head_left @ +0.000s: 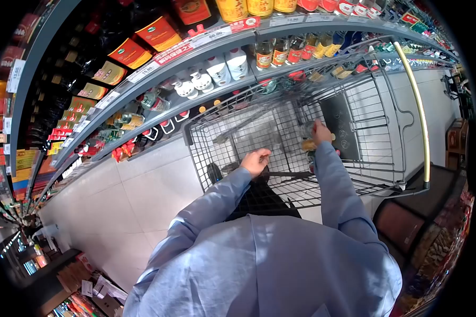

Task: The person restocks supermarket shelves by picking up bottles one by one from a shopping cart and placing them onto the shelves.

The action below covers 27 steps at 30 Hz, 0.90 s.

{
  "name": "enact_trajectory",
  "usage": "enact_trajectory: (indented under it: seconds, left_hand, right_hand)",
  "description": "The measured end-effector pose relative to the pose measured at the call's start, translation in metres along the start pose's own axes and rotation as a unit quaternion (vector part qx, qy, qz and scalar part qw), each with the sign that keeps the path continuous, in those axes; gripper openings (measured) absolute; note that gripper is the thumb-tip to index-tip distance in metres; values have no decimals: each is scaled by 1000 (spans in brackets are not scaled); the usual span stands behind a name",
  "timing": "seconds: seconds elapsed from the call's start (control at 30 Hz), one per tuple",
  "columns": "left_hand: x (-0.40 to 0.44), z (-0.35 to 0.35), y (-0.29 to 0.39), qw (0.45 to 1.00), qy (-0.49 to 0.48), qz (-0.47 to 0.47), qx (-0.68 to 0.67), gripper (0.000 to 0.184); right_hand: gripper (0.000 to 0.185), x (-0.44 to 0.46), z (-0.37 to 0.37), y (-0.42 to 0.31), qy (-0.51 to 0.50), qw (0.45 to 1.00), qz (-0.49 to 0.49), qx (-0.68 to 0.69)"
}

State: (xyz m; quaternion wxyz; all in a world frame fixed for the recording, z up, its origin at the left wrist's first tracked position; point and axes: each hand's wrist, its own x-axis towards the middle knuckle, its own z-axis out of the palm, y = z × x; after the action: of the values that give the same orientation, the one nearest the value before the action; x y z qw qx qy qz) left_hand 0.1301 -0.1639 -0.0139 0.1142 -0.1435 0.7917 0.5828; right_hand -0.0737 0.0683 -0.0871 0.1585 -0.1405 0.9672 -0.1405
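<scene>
My right hand [321, 133] is closed over the metal shopping cart [232, 129], with its fingers on what looks like a clear bottle [307, 128]. Just below it, a bottle with a yellowish label [308, 144] lies in the cart, partly covered by my sleeve. My left hand [256, 161] is above the near left part of the wire basket. Its fingers are curled in, and I see nothing held in them. The cart's pale yellow handle [415, 95] curves along the right side.
Ahead, a long shelf [190, 45] carries rows of bottles with price tags, among them white bottles [237, 63] and small clear ones with orange labels [280, 52]. Tiled floor [111, 203] shows at left. A dark display stand [407, 222] borders the right, near the cart handle.
</scene>
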Motion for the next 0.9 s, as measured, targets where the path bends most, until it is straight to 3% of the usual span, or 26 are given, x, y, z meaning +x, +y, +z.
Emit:
enact_trajectory:
  seconds: [0.17,0.3,0.33,0.43,0.47,0.57,0.6,0.73,0.77,0.83,0.9]
  left_hand:
    - [19,15,-15,998,-8,-46,48,31]
    - [20,20,-30,993,2,-56,108,44]
    - [22,19,-31,993,-24,-76,89,58]
    - [17,10,-12,986,-36,-94,137,71]
    - [18,6,-12,984,-63,-104,128,87]
    - [17,-3,-2,986,-47,-35,158,98]
    - [20,-4,-5,986,-65,19,153,109]
    - [5,-30,34,968,-120,105,193,118]
    - [-3,-34,39,966,-92,143,194,113]
    - [-19,-45,49,973,-192,57,-118,101]
    - [-34,-48,60,964,-174,64,-190,78]
  right_hand:
    - [23,-4,12,4,50,992,-114,-13]
    - [23,-11,6,-13,-8,991,-135,20]
    - [24,-14,5,-18,-34,990,-134,27]
    - [24,-26,-2,-36,-61,980,-179,58]
    - [24,-31,-9,-43,-60,975,-201,78]
    - [24,-58,-57,-79,-74,957,-246,136]
    - [23,-67,-75,-90,-96,950,-248,162]
    - [16,-91,-152,-133,-131,917,-286,244]
    - [15,-94,-166,-140,-144,906,-289,275]
    - [11,-96,-190,-154,-196,900,-251,298]
    - [10,-88,-183,-160,-238,860,-209,401]
